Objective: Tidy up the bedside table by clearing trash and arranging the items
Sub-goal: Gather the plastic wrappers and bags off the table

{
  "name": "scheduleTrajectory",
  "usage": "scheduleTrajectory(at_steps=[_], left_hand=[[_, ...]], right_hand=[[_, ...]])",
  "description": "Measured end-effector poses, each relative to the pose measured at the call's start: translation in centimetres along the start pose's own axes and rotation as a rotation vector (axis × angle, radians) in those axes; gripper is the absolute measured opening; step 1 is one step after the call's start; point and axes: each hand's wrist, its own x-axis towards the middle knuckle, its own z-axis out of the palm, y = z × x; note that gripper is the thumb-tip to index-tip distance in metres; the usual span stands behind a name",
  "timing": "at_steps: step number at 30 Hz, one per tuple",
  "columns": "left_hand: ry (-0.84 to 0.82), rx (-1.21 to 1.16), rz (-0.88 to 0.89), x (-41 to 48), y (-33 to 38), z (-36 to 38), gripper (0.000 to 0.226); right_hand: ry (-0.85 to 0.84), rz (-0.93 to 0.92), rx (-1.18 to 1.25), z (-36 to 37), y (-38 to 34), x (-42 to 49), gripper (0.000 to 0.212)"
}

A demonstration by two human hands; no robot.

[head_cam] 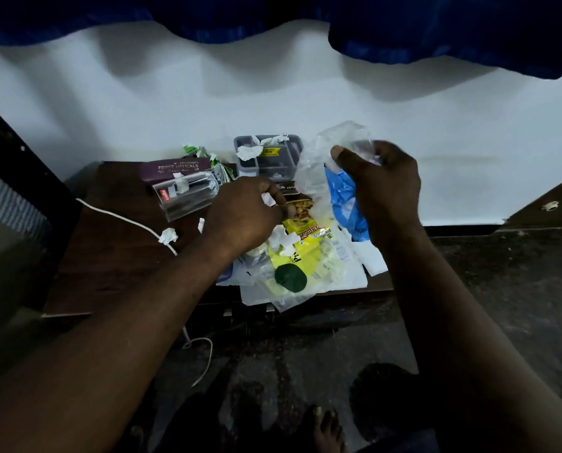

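The dark wooden bedside table (109, 256) is littered with trash. My right hand (379, 188) grips a clear plastic bag (315, 161) and holds it up over the table's right side, with a blue wrapper (345, 204) showing through it. My left hand (243, 214) pinches a small white paper scrap (268, 199) above a yellow snack packet (302, 223). A heap of clear and yellow wrappers with a dark green round lid (290, 278) lies at the front edge. Crumpled paper bits (168, 236) are scattered on the table.
A grey compartment tray (245, 165) holding paper scraps stands at the back by the white wall. A purple spectacle case (175, 168) and a clear plastic box (184, 197) lie at the back left. A white cable (122, 217) runs across the table. My foot (327, 429) is below.
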Motion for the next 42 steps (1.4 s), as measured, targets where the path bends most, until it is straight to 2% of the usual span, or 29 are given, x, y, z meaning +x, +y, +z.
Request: scheduleTrajectory(at_steps=[2, 4, 7, 9, 11, 14, 18, 20, 26, 29, 33, 35, 37, 39, 42], left_hand=[[0.014, -0.074, -0.002, -0.1, 0.2, 0.1, 0.025], [0.012, -0.187, -0.003, -0.2, 0.6, 0.3, 0.025], [-0.037, -0.363, -0.053, -0.1, 1.1, 0.5, 0.034], [-0.124, -0.432, -0.099, -0.3, 1.4, 0.3, 0.050], [-0.186, -0.500, -0.155, -0.5, 1.7, 0.5, 0.059], [-0.151, -0.631, -0.183, -0.9, 2.4, 0.7, 0.044], [-0.058, -0.656, -0.162, -1.1, 2.9, 1.0, 0.033], [-0.052, -0.659, -0.146, -1.4, 3.1, 1.1, 0.030], [-0.106, -0.727, -0.209, -1.6, 3.1, 0.8, 0.028], [-0.043, -0.707, -0.203, -1.3, 2.9, 0.6, 0.024], [0.152, -0.381, -0.118, -1.1, 2.3, 1.1, 0.025], [0.182, -0.302, -0.059, -1.3, 2.1, 0.8, 0.024], [0.134, -0.287, 0.047, -1.5, 2.2, 0.2, 0.028], [0.000, -0.341, 0.130, -1.4, 2.2, -0.3, 0.039], [-0.160, -0.530, 0.098, -0.6, 1.6, -0.7, 0.056]], right_hand=[[-0.049, 0.076, 0.115, 0.4, 0.1, -0.1, 0.026], [-0.106, 0.206, 0.263, 0.7, -0.1, -0.5, 0.027], [-0.327, 0.368, 0.512, 0.4, -0.5, -1.1, 0.023], [-0.486, 0.505, 0.749, 0.0, -0.8, -1.2, 0.040], [-0.575, 0.561, 0.832, 0.2, -0.7, -1.4, 0.050], [-0.495, 0.534, 0.744, 1.3, -0.6, -2.1, 0.060], [-0.298, 0.517, 0.696, 2.6, -0.6, -2.8, 0.030], [-0.221, 0.508, 0.675, 3.1, -0.2, -3.1, 0.032], [-0.303, 0.470, 0.626, 3.5, 0.3, -3.2, 0.037], [-0.291, 0.483, 0.635, 3.9, -0.4, -3.9, 0.032], [-0.349, 0.439, 0.808, 4.4, -2.2, -5.5, 0.040], [-0.363, 0.352, 0.736, 4.9, -1.9, -5.9, 0.052], [-0.311, 0.244, 0.569, 5.1, -1.6, -5.7, 0.047], [-0.211, 0.171, 0.416, 4.8, -1.5, -5.1, 0.040], [-0.170, 0.168, 0.398, 4.3, -1.2, -4.2, 0.033]])
